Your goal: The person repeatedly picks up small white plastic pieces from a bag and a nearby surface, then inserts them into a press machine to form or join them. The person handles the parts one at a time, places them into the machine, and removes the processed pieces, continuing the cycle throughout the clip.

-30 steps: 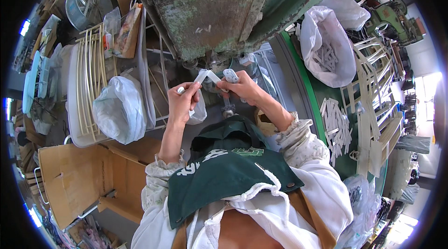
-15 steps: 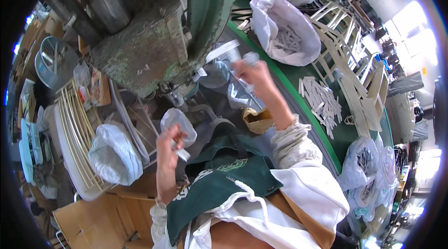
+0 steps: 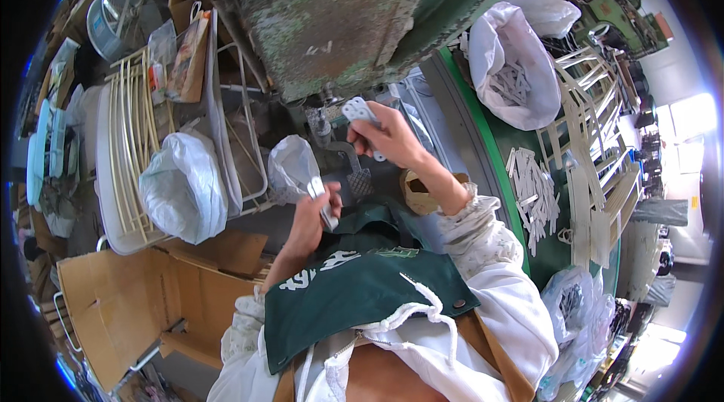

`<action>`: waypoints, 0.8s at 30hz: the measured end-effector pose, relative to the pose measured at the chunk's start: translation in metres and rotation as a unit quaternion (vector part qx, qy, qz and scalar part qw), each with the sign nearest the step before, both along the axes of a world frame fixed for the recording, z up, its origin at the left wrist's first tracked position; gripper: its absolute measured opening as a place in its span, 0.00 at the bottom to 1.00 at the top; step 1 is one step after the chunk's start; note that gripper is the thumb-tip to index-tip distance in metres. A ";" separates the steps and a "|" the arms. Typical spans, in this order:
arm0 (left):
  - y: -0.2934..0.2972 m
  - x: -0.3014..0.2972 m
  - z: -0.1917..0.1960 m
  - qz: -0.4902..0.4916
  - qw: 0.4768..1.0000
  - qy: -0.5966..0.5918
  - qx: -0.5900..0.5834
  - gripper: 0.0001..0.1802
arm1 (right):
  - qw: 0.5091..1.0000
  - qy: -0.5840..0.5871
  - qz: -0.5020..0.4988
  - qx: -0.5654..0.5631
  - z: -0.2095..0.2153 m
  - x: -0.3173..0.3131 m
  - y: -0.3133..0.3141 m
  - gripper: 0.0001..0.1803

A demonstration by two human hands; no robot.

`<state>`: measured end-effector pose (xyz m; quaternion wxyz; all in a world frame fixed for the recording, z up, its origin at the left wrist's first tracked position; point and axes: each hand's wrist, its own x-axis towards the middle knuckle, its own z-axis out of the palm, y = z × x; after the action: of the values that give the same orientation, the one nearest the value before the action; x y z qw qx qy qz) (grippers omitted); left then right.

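Observation:
My left hand point(image 3: 305, 219) is closed around a small pale-grey metal strip point(image 3: 315, 189) with a rounded end, which pokes out above and below the fingers. To the right and a little farther away, my right hand point(image 3: 394, 136) grips a small bunch of grey metal plates point(image 3: 357, 111) with round holes. The lower ends of the plates show under the fingers. Both hands are in the air in front of my dark green apron point(image 3: 369, 289), apart from each other. A small white plastic bag point(image 3: 290, 161) hangs open just beyond my left hand.
A worn green machine point(image 3: 324, 32) stands ahead. On the left are a white-lined bag point(image 3: 188, 198), a tray of curved rods point(image 3: 124, 145) and an open cardboard box point(image 3: 121, 304). On the right, a green-edged table bears a white sack point(image 3: 486, 62) and loose strips point(image 3: 532, 194).
My hands have come closer together, the right one drawn back from under the machine. My head view has shifted, and the held metal pieces now show more plainly.

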<state>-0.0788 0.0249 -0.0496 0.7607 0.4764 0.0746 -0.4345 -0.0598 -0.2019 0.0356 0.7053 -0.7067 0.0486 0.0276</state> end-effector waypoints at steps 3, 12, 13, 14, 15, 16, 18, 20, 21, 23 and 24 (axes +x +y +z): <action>-0.016 0.027 0.015 0.098 0.993 -0.036 -0.060 0.12 | 0.998 -0.018 0.011 0.065 0.003 0.009 0.023 0.08; -0.061 0.074 0.051 0.195 0.973 -0.120 -0.038 0.08 | 0.996 0.021 0.015 0.090 -0.001 0.027 0.027 0.12; -0.063 0.077 0.052 0.193 0.972 -0.128 -0.033 0.08 | 0.995 0.028 0.015 0.099 0.000 0.028 0.027 0.12; -0.064 0.078 0.051 0.181 0.973 -0.130 -0.052 0.07 | 0.993 0.036 0.014 0.108 0.000 0.028 0.027 0.12; -0.065 0.079 0.052 0.189 0.972 -0.134 -0.045 0.07 | 0.990 0.053 0.022 0.126 -0.001 0.029 0.026 0.11; -0.066 0.079 0.057 0.196 0.970 -0.138 -0.038 0.07 | 0.987 0.068 0.028 0.143 -0.003 0.032 0.023 0.11; -0.068 0.078 0.058 0.207 0.969 -0.130 -0.025 0.08 | 0.983 0.088 0.036 0.159 -0.003 0.030 0.019 0.10; -0.068 0.076 0.050 0.222 0.969 -0.107 -0.009 0.09 | 0.981 0.097 0.048 0.160 -0.003 0.025 0.014 0.09; -0.070 0.076 0.047 0.242 0.965 -0.102 -0.009 0.10 | 0.980 0.107 0.051 0.157 -0.003 0.027 0.014 0.10; -0.077 0.075 0.049 0.273 0.957 -0.091 -0.012 0.11 | 0.980 0.126 0.049 0.149 -0.003 0.030 0.014 0.11; -0.078 0.071 0.053 0.278 0.955 -0.108 -0.015 0.13 | 0.982 0.116 0.040 0.143 0.000 0.026 0.017 0.07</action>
<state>-0.0078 -0.0535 0.0030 0.8618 0.4697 0.1153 -0.1533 -0.0342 -0.1846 0.0355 0.7867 -0.5924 0.0974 0.1442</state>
